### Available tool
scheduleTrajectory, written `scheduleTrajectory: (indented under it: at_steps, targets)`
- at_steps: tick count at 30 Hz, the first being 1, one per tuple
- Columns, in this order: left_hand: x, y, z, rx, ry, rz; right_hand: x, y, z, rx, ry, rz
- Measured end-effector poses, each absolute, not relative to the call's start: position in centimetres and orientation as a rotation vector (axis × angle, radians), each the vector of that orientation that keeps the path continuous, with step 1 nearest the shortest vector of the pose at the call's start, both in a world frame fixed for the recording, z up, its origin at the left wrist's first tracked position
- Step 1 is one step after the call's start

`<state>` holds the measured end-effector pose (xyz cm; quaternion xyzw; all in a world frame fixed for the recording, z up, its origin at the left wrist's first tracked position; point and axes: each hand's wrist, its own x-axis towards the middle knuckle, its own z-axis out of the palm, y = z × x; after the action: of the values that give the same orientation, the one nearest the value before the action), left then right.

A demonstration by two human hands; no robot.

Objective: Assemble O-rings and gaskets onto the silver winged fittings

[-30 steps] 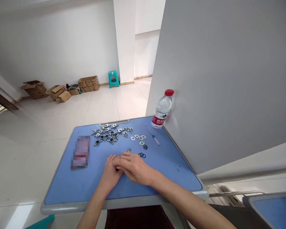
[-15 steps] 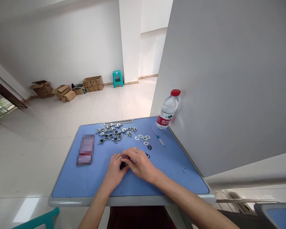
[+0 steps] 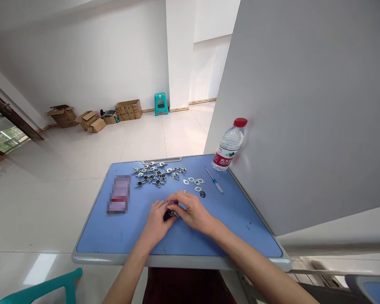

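Note:
Over the near middle of the blue desk (image 3: 228,236), my two hands meet around a small metal fitting (image 3: 175,214) with a dark part. My left hand (image 3: 156,220) grips its left side with curled fingers. On the other side, my right hand (image 3: 191,210) pinches it between thumb and fingers. Most of the fitting is hidden by the fingers. Beyond my right hand lie black rubber rings (image 3: 202,194) and several flat metal plates with holes (image 3: 198,189). Farther off is a loose pile of similar metal fittings (image 3: 152,177), some with black centres.
A screwdriver (image 3: 218,185) lies on the right, near a water bottle (image 3: 229,147) beside a grey panel (image 3: 304,118). A pixelated purple rectangular item (image 3: 120,192) is at the left. Cardboard boxes (image 3: 128,110) and a teal stool (image 3: 161,104) stand by the far wall.
More of the metal fitting now shows between my fingers. The black rings beside my right hand have gone out of sight. The whole scene has shifted slightly right in view.

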<state>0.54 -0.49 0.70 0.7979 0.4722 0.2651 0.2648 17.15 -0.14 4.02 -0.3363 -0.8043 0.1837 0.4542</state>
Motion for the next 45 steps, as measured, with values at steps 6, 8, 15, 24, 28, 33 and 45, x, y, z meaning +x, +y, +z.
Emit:
scheduleTrajectory:
  at_steps: [6, 8, 15, 24, 28, 33, 45]
  targets:
    - [0.5, -0.5, 0.5, 2.162, 1.267, 0.731, 16.9, -0.1, 3.9, -0.849, -1.972, 0.479]
    - [0.5, -0.6, 0.6, 2.165, 1.266, 0.735, 16.8, -0.1, 3.7, -0.861, -1.95, 0.481]
    - [0.6, -0.8, 0.7, 2.191, 1.298, 0.713, 16.5, -0.2, 3.0, -0.906, -1.914, 0.541]
    - [0.4, -0.6, 0.6, 2.184, 1.294, 0.729, 17.4, 0.1, 3.5, -0.823, -2.074, 0.474]
    - [0.4, -0.7, 1.0, 2.185, 1.289, 0.732, 17.8, 0.1, 4.1, -0.785, -2.09, 0.528]
    - [0.3, -0.7, 1.0, 2.183, 1.275, 0.734, 17.9, 0.4, 4.0, -0.79, -2.047, 0.567]
    - [0.4, -0.7, 0.7, 2.17, 1.294, 0.753, 17.6, 0.3, 3.7, -0.787, -2.027, 0.439]
